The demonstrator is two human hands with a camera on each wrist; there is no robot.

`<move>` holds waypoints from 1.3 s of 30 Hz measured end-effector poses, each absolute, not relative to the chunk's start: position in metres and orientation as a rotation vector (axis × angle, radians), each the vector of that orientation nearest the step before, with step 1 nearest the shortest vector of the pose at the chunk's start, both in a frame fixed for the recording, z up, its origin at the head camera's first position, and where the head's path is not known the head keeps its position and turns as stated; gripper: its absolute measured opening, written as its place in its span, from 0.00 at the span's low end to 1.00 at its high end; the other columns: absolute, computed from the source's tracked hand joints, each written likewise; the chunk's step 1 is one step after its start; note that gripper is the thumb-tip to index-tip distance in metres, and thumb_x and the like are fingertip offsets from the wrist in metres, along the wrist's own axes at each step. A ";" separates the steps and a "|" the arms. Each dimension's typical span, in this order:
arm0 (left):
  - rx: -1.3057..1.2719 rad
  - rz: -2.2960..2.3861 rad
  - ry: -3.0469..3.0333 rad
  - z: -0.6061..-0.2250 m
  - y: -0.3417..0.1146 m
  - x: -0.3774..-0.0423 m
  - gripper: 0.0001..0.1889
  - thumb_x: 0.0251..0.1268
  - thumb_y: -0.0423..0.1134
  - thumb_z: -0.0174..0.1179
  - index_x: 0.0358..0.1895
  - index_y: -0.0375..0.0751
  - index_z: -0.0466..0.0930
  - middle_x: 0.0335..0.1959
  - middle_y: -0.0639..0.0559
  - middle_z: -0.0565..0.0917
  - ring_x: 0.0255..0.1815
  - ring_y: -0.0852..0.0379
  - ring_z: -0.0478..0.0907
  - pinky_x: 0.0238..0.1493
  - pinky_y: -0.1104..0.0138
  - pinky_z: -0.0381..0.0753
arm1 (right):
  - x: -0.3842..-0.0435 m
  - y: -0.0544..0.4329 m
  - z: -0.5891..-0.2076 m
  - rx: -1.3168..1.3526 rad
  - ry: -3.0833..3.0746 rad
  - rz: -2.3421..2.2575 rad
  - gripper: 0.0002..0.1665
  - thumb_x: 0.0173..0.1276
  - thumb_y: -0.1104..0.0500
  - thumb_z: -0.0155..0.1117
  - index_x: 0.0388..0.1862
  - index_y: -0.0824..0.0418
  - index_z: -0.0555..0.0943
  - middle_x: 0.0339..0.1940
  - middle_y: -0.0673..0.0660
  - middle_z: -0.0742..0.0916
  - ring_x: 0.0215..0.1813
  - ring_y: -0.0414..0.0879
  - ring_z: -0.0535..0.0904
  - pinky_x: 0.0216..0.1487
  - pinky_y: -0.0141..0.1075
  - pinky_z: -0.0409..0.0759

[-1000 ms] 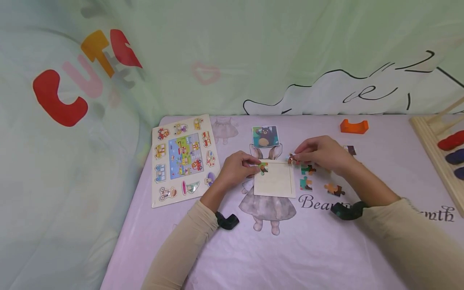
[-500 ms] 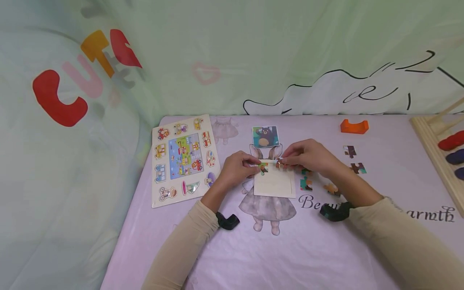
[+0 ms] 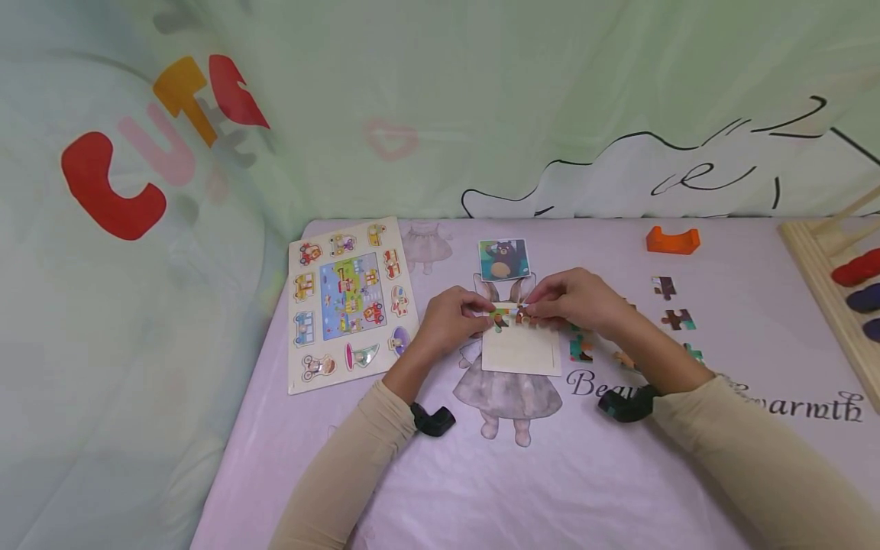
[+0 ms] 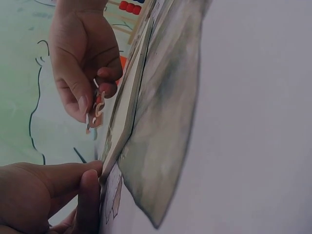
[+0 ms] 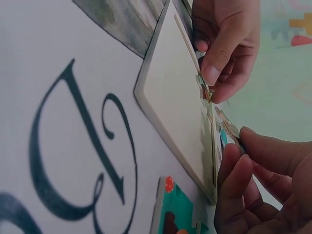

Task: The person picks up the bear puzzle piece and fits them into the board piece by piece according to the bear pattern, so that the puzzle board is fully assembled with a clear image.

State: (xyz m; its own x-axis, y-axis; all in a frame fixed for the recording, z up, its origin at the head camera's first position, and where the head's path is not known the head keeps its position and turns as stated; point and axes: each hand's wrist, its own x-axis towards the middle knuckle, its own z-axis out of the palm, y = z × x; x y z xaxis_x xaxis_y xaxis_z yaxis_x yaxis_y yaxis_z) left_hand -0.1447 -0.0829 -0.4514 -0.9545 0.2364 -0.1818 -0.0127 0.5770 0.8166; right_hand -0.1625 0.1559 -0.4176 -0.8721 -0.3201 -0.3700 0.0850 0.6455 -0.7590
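Note:
A shallow wooden puzzle tray (image 3: 519,353) lies before me. My left hand (image 3: 445,322) grips its upper left edge between thumb and fingers, seen close in the left wrist view, where the tray's side (image 4: 127,105) shows. In that corner sits a green and brown jigsaw piece (image 3: 499,318). Over the tray's top edge, my right hand (image 3: 584,302) pinches a brown jigsaw piece (image 3: 522,314), just right of the seated one. The right wrist view shows this held piece (image 5: 229,126) tilted at the fingertips, close to the tray's rim.
Several loose jigsaw pieces, such as a teal one (image 3: 580,349) and a brown one (image 3: 679,319), lie right of the tray. A bear picture card (image 3: 505,260) is behind it. A vehicle puzzle board (image 3: 352,305) stands left, an orange block (image 3: 672,241) and wooden bead frame (image 3: 821,298) right.
My right hand has carried the brown piece leftward from the tray's upper right corner to beside the seated piece. The left hand has stayed on the tray's edge.

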 end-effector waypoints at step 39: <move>0.206 1.333 2.534 -0.450 -0.083 -0.145 0.08 0.62 0.36 0.72 0.44 0.45 0.91 0.41 0.50 0.81 0.31 0.63 0.76 0.33 0.74 0.74 | -0.164 0.143 -0.417 -0.196 2.390 -1.079 0.12 0.68 0.55 0.72 0.44 0.63 0.87 0.28 0.55 0.87 0.30 0.47 0.79 0.32 0.34 0.80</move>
State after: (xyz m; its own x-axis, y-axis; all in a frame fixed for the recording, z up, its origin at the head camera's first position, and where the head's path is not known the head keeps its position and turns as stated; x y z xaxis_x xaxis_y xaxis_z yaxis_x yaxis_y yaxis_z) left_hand -0.1448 -0.0833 -0.4502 -0.9533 0.2489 -0.1709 0.0003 0.5667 0.8240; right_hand -0.1642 0.1435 -0.4171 -0.8613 -0.3279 -0.3882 0.0744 0.6744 -0.7347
